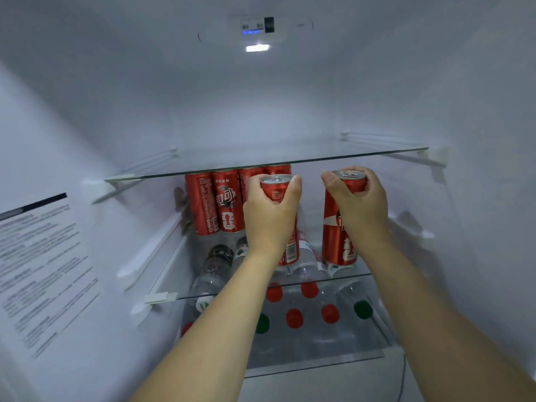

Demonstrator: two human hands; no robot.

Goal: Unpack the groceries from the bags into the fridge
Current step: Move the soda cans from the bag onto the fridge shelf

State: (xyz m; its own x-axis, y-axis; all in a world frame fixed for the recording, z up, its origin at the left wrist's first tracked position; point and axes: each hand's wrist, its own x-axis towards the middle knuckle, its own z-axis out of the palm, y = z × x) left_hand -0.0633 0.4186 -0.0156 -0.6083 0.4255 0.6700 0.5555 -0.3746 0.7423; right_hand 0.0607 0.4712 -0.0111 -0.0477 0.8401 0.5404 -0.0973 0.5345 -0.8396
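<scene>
Evidently the person is mid-placement: each hand carries a red cola can into the fridge. The left hand has its grip wrapped tight round the left can, the right hand likewise round the right can, both over the middle glass shelf, nearer than the row of cans standing at the far left. Next, I judge, both must be set down upright beside that row, then released.
</scene>
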